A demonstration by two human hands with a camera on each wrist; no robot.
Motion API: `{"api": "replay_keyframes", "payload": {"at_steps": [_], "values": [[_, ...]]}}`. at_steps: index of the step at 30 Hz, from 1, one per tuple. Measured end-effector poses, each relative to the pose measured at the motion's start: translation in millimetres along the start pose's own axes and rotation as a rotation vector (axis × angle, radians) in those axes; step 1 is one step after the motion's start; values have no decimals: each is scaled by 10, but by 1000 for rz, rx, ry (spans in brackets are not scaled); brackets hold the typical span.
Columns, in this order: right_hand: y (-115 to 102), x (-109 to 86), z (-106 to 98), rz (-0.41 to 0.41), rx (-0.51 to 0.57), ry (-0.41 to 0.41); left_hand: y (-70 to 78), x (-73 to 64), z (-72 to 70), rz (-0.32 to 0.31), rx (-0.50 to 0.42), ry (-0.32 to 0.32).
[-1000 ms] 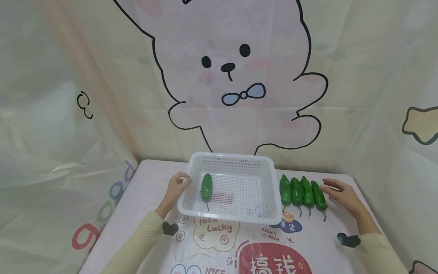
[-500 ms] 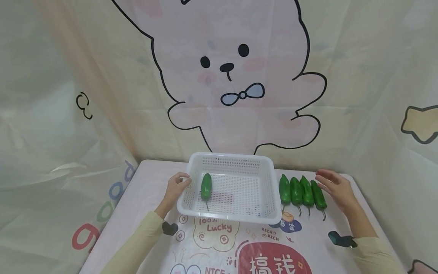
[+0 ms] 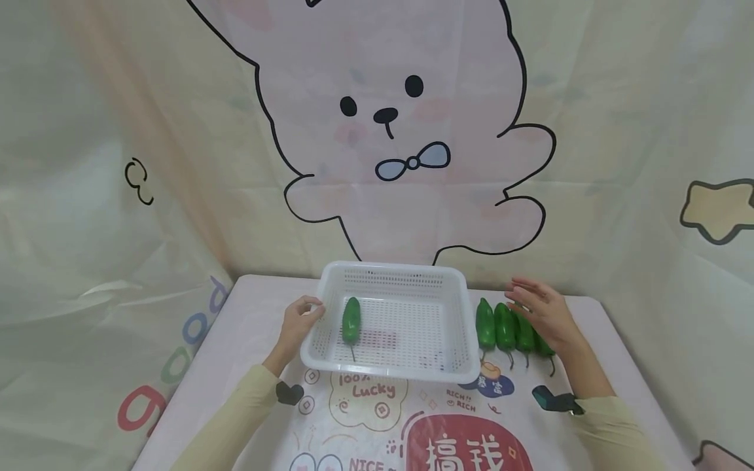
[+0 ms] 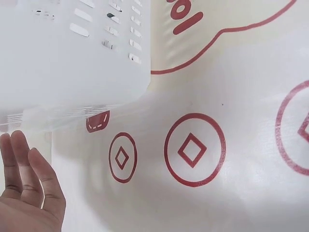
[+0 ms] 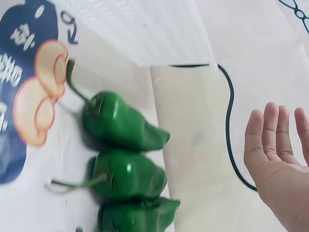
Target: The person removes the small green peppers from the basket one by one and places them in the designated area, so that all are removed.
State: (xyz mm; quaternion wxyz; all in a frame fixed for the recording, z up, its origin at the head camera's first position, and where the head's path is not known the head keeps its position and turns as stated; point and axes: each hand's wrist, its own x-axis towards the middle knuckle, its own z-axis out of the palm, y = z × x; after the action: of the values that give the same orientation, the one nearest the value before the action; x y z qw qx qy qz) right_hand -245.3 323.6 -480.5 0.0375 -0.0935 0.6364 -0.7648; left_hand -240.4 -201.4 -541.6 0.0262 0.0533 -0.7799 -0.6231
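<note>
A white perforated plastic basket (image 3: 389,374) stands mid-table with one green chili pepper (image 3: 351,319) lying in its left part. At the basket's left rim is my left hand (image 3: 296,325); in the left wrist view its fingers (image 4: 30,179) are extended beside the basket wall (image 4: 72,72). To the right of the basket lies a row of several green chili peppers (image 3: 485,325), stems toward me. My right hand (image 3: 544,313) hovers over the right end of that row, fingers extended and holding nothing, and partly hides the rightmost ones. In the right wrist view, peppers (image 5: 123,121) lie beside the hand (image 5: 280,164).
A white tablecloth (image 3: 330,451) with printed red, orange and blue drawings covers the table. Behind the table hangs a curtain (image 3: 400,216) with a large cartoon animal, and printed sheets (image 3: 88,261) close off both sides.
My right hand has moved left and away from me, from beside the rightmost pepper to over the row. My left hand stays at the basket's rim. The view has shifted slightly.
</note>
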Motion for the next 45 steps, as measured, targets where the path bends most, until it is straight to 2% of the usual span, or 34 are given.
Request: {"api": "replay_keyframes", "payload": {"at_steps": [10,17,20,27,29,38,45], "values": [[5,169,359,22,-13,-25,35,-5,-6,6,-23,-5],[28,266,530,32,-138,-27,334,-166,-14,-5,-36,-43],[18,316,616,21,-196,-41,386,-197,-29,-1,-35,-45],[-39,405,817,15,-276,-103,73,-33,-19,-16,-72,-33],[-45,434,861,12,-297,-123,29,-16,-9,-15,-72,-26],[-43,567,1034,-8,-349,-170,-9,-17,8,-10,-70,-7],[-54,640,1179,-9,-349,-185,-10,-19,-4,-19,-69,-10]]}}
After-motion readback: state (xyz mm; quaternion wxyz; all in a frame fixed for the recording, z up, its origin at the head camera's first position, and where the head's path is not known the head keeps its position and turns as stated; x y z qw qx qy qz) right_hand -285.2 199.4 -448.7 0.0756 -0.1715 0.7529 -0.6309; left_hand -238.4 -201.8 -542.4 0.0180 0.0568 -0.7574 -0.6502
